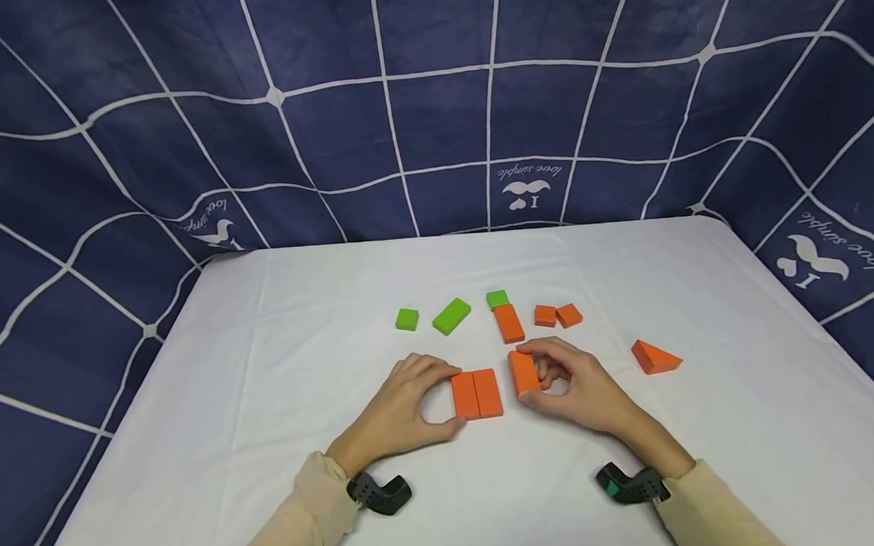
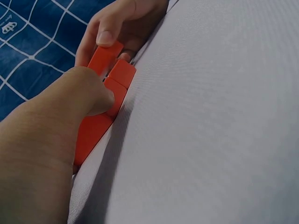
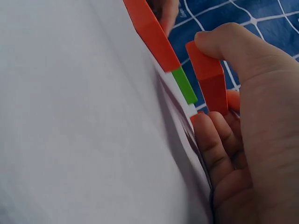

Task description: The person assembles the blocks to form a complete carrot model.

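Two orange rectangular blocks lie side by side on the white table. My left hand (image 1: pixel 407 400) pinches the left orange block (image 1: pixel 465 396) between thumb and index finger at its near and far ends. The right orange block (image 1: pixel 488 393) touches it along one long side. A short gap to the right, my right hand (image 1: pixel 575 386) holds another orange block (image 1: pixel 524 373) between thumb and fingertips. In the right wrist view this held block (image 3: pixel 210 79) is tilted and looks raised off the cloth. My left thumb covers part of the blocks in the left wrist view.
Beyond the hands lie a green cube (image 1: pixel 406 319), a green rectangular block (image 1: pixel 451 315), another green block (image 1: pixel 497 299) touching an orange one (image 1: pixel 509 324), and two small orange blocks (image 1: pixel 556 315). An orange triangular block (image 1: pixel 654 356) lies right. A dark blue curtain (image 1: pixel 435 123) hangs behind the table.
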The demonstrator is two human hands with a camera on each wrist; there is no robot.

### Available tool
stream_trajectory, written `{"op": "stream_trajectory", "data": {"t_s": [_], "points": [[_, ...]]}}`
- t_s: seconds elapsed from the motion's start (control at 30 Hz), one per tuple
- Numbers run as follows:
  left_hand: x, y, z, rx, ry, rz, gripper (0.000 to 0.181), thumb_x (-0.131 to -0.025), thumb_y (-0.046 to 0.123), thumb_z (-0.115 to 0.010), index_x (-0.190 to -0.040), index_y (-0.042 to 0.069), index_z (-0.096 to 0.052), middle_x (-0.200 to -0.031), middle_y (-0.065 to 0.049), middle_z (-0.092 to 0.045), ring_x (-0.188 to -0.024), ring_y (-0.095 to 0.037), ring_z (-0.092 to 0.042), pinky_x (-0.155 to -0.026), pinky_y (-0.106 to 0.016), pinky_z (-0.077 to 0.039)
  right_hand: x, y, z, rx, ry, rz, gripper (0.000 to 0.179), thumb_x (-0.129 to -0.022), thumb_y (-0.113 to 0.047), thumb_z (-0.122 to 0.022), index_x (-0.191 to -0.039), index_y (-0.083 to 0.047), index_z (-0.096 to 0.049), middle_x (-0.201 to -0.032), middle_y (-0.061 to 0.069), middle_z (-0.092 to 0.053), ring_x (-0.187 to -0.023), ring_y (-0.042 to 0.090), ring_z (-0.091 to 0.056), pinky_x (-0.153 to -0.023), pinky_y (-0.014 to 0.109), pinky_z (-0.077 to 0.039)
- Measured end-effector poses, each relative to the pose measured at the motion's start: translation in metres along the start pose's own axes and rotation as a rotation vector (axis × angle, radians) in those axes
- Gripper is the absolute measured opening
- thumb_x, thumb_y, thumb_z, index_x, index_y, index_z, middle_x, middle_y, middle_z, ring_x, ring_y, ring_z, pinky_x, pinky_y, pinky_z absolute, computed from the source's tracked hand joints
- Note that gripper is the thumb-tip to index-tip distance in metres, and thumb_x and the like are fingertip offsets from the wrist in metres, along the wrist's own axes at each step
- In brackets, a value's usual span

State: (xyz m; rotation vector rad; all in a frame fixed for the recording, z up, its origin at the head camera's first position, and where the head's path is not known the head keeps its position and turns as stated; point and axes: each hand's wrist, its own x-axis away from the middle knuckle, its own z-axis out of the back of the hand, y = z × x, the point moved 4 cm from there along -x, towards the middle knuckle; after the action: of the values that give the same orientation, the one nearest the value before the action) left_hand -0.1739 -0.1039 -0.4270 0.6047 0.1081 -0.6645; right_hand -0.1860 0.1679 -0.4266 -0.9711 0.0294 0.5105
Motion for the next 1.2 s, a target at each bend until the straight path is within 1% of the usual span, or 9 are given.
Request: {"op": "stream_trajectory", "data": {"t_s": [0.17, 0.3, 0.37, 0.5, 0.7, 0.8, 1.1, 1.2], "points": [[0.0, 0.0, 0.0, 0.002, -0.009, 0.006, 0.058, -0.082, 0.043, -0.081, -0.132, 0.02, -0.067, -0.126, 0.009, -0.063, -0.119, -0.01, -0.05, -0.105, -0.039, -0.044, -0.001, -0.005, -0.01, 0.068, -0.049, 0.047, 0.055, -0.08, -0.03, -0.09, -0.129, -0.026, -0.065, -0.092, -0.007, -0.057, -0.078, 0.009, -0.056, -0.071, 0.023, -0.049], [0.0, -0.001, 0.0, -0.004, -0.009, 0.008, 0.059, -0.081, 0.043, -0.081, -0.133, 0.019, -0.067, -0.126, 0.008, -0.063, -0.119, -0.01, -0.051, -0.105, -0.039, -0.044, -0.002, -0.007, -0.014, 0.097, -0.063, 0.092, 0.056, -0.08, -0.03, -0.091, -0.129, -0.024, -0.066, -0.091, -0.007, -0.056, -0.077, 0.008, -0.053, -0.07, 0.023, -0.047], [0.0, -0.001, 0.001, -0.003, -0.008, 0.008, 0.059, -0.081, 0.043, -0.082, -0.133, 0.019, -0.067, -0.126, 0.008, -0.063, -0.119, -0.01, -0.051, -0.104, -0.04, -0.045, -0.002, -0.007, -0.015, 0.104, -0.069, 0.096, 0.056, -0.08, -0.03, -0.09, -0.129, -0.025, -0.066, -0.092, -0.008, -0.057, -0.077, 0.007, -0.052, -0.07, 0.022, -0.046], [0.0, -0.001, 0.001, 0.001, -0.011, 0.009, 0.058, -0.081, 0.043, -0.082, -0.133, 0.019, -0.067, -0.126, 0.009, -0.063, -0.119, -0.01, -0.05, -0.104, -0.039, -0.045, -0.002, -0.009, -0.015, 0.126, -0.086, 0.088, 0.057, -0.08, -0.033, -0.09, -0.131, -0.026, -0.065, -0.099, -0.01, -0.059, -0.078, 0.007, -0.051, -0.07, 0.022, -0.045], [0.001, -0.001, -0.002, 0.006, -0.008, 0.004, 0.059, -0.082, 0.043, -0.081, -0.133, 0.02, -0.066, -0.126, 0.01, -0.063, -0.118, -0.009, -0.05, -0.103, -0.039, -0.045, 0.001, -0.011, -0.017, 0.182, -0.092, 0.053, 0.058, -0.081, -0.037, -0.089, -0.134, -0.026, -0.066, -0.122, -0.008, -0.063, -0.084, 0.005, -0.052, -0.077, 0.024, -0.046], [0.001, 0.0, -0.003, 0.006, -0.009, 0.001, 0.058, -0.082, 0.044, -0.081, -0.133, 0.02, -0.066, -0.126, 0.011, -0.063, -0.118, -0.008, -0.05, -0.103, -0.039, -0.045, 0.003, -0.011, -0.017, 0.202, -0.085, 0.043, 0.059, -0.081, -0.039, -0.088, -0.134, -0.025, -0.066, -0.13, -0.007, -0.064, -0.087, 0.005, -0.053, -0.08, 0.024, -0.047], [0.001, 0.0, -0.003, -0.003, -0.011, 0.005, 0.058, -0.082, 0.044, -0.081, -0.133, 0.02, -0.066, -0.126, 0.01, -0.063, -0.119, -0.008, -0.05, -0.104, -0.039, -0.045, 0.002, -0.008, -0.019, 0.206, -0.084, 0.047, 0.058, -0.082, -0.042, -0.087, -0.134, -0.026, -0.066, -0.124, -0.008, -0.063, -0.082, 0.004, -0.051, -0.074, 0.022, -0.045], [0.0, 0.0, -0.002, -0.006, -0.01, 0.003, 0.058, -0.082, 0.044, -0.081, -0.133, 0.021, -0.066, -0.126, 0.01, -0.062, -0.119, -0.009, -0.05, -0.104, -0.039, -0.045, 0.001, -0.009, -0.018, 0.214, -0.084, 0.05, 0.059, -0.082, -0.042, -0.087, -0.135, -0.026, -0.066, -0.126, -0.009, -0.063, -0.083, 0.004, -0.052, -0.076, 0.023, -0.046]]}}
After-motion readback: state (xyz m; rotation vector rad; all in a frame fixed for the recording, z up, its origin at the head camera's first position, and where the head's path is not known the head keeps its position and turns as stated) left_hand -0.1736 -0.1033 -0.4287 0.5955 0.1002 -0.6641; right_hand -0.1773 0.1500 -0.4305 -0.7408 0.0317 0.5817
